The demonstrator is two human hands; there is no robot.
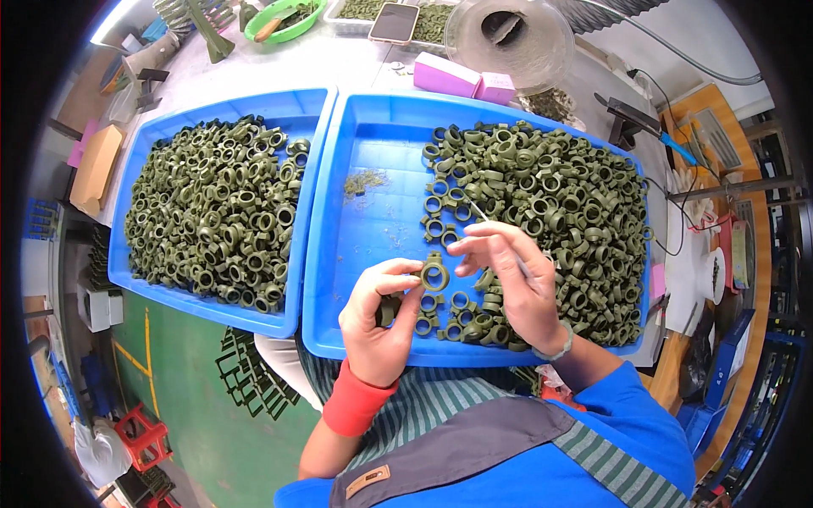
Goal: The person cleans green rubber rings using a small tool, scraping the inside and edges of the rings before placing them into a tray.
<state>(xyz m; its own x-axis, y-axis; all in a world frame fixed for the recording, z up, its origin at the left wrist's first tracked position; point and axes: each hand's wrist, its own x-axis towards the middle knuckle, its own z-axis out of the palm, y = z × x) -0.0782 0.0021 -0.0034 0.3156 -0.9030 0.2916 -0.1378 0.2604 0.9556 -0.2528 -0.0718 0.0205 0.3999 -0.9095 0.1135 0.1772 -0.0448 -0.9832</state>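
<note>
My left hand (378, 326), with a red wristband, pinches an olive-green plastic ring part (434, 261) between thumb and finger, and more parts show at its palm. To its right, my right hand (525, 288) grips a slim tool (476, 207) with a thin metal tip pointing up-left and a grey handle; the tip is away from the held ring. Both hands are over the right blue tray (326, 254), whose right side is heaped with similar rings (576, 195), with a small pile of green scraps (364, 182) on its left.
A second blue tray (298, 313) of rings stands left. Behind are pink boxes (445, 72), a phone (392, 24), a green bowl (301, 24) and a large translucent container (546, 51). A cutter with blue handle (677, 151) is at right. A red stool (144, 438) stands lower left.
</note>
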